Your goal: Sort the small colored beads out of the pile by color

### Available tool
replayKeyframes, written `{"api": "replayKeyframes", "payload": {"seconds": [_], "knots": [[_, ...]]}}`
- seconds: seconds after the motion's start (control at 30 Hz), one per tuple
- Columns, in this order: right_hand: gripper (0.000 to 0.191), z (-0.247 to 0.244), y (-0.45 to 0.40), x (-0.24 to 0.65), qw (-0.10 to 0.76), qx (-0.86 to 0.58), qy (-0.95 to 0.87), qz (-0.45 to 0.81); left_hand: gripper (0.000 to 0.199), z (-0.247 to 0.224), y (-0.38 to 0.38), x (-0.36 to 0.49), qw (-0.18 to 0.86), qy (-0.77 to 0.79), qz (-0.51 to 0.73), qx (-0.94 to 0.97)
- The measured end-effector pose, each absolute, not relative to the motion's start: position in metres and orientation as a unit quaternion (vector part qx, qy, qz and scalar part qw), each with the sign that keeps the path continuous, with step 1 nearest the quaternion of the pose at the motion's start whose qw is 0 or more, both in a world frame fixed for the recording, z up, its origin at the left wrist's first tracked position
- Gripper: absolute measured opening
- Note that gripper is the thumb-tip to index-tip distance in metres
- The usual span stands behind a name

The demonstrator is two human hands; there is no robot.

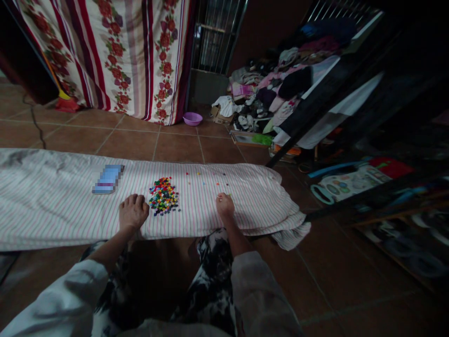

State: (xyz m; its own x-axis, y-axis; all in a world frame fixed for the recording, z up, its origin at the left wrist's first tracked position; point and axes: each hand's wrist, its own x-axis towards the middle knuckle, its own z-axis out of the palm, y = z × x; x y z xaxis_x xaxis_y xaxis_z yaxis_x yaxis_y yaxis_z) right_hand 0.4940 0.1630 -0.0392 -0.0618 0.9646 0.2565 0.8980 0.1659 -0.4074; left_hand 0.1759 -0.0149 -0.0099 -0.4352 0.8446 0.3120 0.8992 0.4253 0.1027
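A heap of small, many-coloured bead-like pieces (163,196) lies on a striped cloth (70,210). Just left of the heap, my left hand (133,211) rests palm down on the cloth, fingers together and slightly bent, with nothing visible in it. To the right, my right hand (225,206) is closed in a pinch low over the cloth. A tiny yellowish spot shows by its fingertips, but what they hold is too small to make out. Beyond that hand, several single pieces (217,184) lie spaced apart in two loose rows.
A blurred blue phone-like object (108,179) lies on the cloth at left. Past the covered surface are a tiled floor, a purple bowl (192,119), a flowered curtain (129,61) and a heap of clothes (263,98). A dark slanted post (294,140) stands at right.
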Motion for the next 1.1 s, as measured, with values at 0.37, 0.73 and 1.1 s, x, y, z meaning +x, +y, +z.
{"api": "replayKeyframes", "payload": {"seconds": [0.37, 0.73, 1.1], "knots": [[0.027, -0.047, 0.164, 0.497, 0.258, -0.623, -0.733, 0.092, 0.027, -0.012, -0.015, 0.175, 0.121, -0.836, -0.124, -0.52], [0.03, -0.052, 0.161, 0.496, 0.279, -0.635, -0.713, 0.099, 0.027, -0.015, -0.015, 0.174, 0.13, -0.834, -0.122, -0.522], [0.034, -0.064, 0.161, 0.5, 0.368, -0.586, -0.717, 0.077, 0.026, -0.014, -0.014, 0.174, 0.131, -0.835, -0.124, -0.52]]}}
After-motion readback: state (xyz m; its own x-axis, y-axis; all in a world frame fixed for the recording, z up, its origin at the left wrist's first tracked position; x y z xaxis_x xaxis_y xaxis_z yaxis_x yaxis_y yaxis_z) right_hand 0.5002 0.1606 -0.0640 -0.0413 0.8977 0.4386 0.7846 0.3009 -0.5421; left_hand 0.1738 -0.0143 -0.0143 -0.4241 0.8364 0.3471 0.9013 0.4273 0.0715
